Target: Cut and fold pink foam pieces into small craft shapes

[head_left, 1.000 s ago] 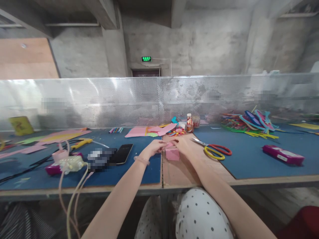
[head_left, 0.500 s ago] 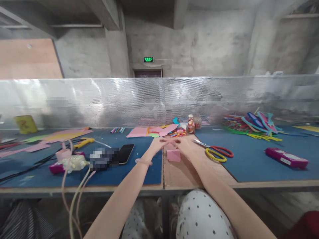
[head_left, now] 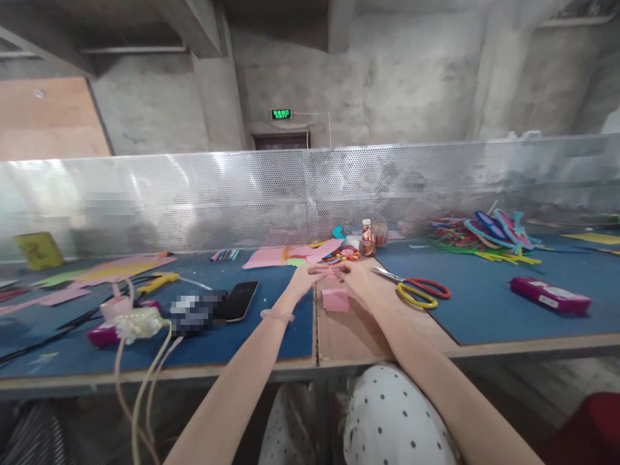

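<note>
My left hand (head_left: 306, 276) and my right hand (head_left: 352, 278) meet over the bare wooden strip in the middle of the table. Their fingers are closed and pinch a small piece of pink paper (head_left: 330, 282), which the fingers mostly hide. Just below them, nearer to me, lies a pink paper square (head_left: 335, 299). Scissors (head_left: 411, 288) with one red and one yellow handle loop rest to the right of my right hand, blades pointing toward it. Behind my hands are pink paper sheets (head_left: 264, 258) and a small colourful flower-like pile (head_left: 345, 253).
A bottle (head_left: 368, 237) stands behind my right hand. On the left lie a black phone (head_left: 242, 301), a yellow cutter (head_left: 158, 283) and cables. Bundled craft sticks (head_left: 455, 236) and a purple box (head_left: 549, 295) are on the right. A perforated metal screen (head_left: 217, 194) closes the back.
The view has shifted slightly, so most things sit a little further left. My fingers have moved a little against each other, still together around the pink paper.
</note>
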`<act>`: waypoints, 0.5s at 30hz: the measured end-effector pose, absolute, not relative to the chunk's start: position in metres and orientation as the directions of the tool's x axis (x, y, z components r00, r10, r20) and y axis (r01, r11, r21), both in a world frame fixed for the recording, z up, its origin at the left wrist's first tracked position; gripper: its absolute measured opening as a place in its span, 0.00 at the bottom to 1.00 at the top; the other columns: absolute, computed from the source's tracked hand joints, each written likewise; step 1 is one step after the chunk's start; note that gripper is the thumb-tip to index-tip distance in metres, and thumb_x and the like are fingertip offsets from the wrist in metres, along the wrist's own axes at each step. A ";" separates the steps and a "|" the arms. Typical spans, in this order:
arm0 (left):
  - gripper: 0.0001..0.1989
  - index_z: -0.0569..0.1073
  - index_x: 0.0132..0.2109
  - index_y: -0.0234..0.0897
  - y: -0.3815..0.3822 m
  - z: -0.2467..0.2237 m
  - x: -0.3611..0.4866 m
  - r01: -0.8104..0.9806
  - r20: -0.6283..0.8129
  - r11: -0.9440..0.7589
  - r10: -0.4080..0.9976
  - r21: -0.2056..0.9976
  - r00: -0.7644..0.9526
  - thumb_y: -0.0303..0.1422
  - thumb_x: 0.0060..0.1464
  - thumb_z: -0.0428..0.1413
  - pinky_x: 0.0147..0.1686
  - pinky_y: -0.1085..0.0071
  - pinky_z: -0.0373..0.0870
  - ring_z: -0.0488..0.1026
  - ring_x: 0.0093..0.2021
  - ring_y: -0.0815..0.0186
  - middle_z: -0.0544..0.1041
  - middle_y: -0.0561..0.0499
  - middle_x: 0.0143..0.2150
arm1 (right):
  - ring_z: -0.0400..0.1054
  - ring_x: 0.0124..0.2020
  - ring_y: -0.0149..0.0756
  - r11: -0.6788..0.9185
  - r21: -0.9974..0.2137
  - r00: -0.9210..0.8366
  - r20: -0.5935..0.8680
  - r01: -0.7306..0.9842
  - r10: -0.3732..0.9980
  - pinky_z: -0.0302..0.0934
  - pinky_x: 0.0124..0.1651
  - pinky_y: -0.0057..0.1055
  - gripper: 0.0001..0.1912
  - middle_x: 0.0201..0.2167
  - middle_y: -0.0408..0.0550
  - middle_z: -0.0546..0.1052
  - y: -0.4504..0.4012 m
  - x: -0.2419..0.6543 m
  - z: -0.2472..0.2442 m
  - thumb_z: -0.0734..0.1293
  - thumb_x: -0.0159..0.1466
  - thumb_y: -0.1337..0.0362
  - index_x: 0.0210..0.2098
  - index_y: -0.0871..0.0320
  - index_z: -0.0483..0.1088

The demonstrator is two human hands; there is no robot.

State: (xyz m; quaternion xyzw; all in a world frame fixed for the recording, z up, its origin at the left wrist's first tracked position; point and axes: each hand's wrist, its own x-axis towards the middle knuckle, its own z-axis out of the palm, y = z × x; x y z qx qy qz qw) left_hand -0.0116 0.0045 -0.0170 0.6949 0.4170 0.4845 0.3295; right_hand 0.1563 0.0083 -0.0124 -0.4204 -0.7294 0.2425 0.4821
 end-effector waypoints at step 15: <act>0.20 0.75 0.42 0.32 -0.002 -0.012 -0.009 0.263 0.404 -0.432 0.901 0.862 0.157 0.38 0.41 0.60 0.19 0.79 0.58 0.63 0.23 0.74 0.76 0.47 0.34 | 0.67 0.25 0.29 0.568 -0.740 -0.186 0.540 0.359 0.821 0.62 0.32 0.27 0.11 0.28 0.49 0.76 0.004 0.158 -0.009 0.63 0.53 0.72 0.36 0.64 0.72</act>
